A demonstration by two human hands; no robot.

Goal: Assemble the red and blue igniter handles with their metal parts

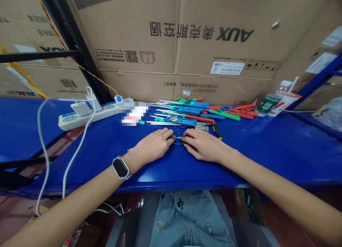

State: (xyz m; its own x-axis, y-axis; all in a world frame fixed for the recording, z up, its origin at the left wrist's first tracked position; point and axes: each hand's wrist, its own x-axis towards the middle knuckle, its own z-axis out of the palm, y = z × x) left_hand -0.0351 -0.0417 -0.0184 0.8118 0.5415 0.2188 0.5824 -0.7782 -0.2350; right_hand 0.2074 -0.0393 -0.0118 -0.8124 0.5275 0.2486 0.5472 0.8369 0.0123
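Both hands rest low over the blue table, fingertips facing each other with a narrow gap between. My left hand (157, 143), with a watch on its wrist, has its thumb and fingers pinched together. My right hand (199, 143) is pinched too. Between the fingertips shows a small thin piece with a blue curved part (178, 143), too small to name. Just beyond the hands lies a pile of long lighters (187, 110) with metal tubes and blue, red and green handles. A black and yellow screwdriver (217, 131) lies beyond my right hand.
A white power strip (107, 111) with plugs and cables sits at the left. At the back right stand a green-labelled bottle (268, 103) and a red and white cup (283, 104). Large cardboard boxes (187, 54) rise behind the blue table (267, 151); shelf posts flank it.
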